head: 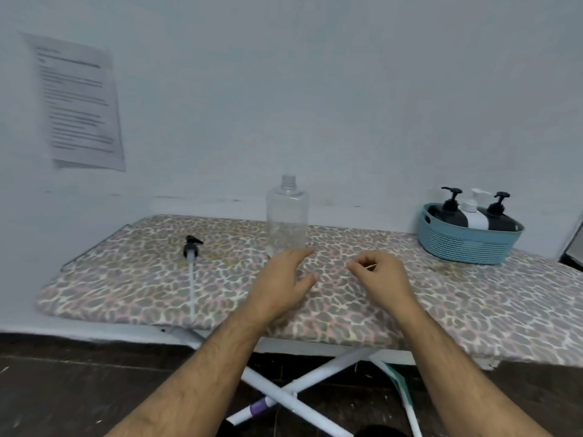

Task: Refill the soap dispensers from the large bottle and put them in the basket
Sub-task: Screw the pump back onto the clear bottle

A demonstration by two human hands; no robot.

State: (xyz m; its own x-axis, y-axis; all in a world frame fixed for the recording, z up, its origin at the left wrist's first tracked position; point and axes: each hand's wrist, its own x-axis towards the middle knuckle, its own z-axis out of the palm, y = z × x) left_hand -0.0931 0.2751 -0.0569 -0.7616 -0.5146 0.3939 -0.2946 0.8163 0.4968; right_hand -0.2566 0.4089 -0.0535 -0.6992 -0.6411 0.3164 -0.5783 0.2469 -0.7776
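From the head camera we saw the large bottle [287, 216] upright and uncapped on the ironing board [473, 294], just beyond our left hand [280, 282], whose fingers were spread and relaxed. Our right hand [380, 272] curled loosely, empty as far as we could tell. Three dispensers [473, 212] sat in the blue basket [467, 241]; a pump [191, 247] lay well left.

Dim, even, bluish light — soft blur, edges bowed.

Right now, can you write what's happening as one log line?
clear bottle: upright, uncapped, looks empty | pump head: lying on ironing board | basket: three dispensers | left hand: open | right hand: loosely curled
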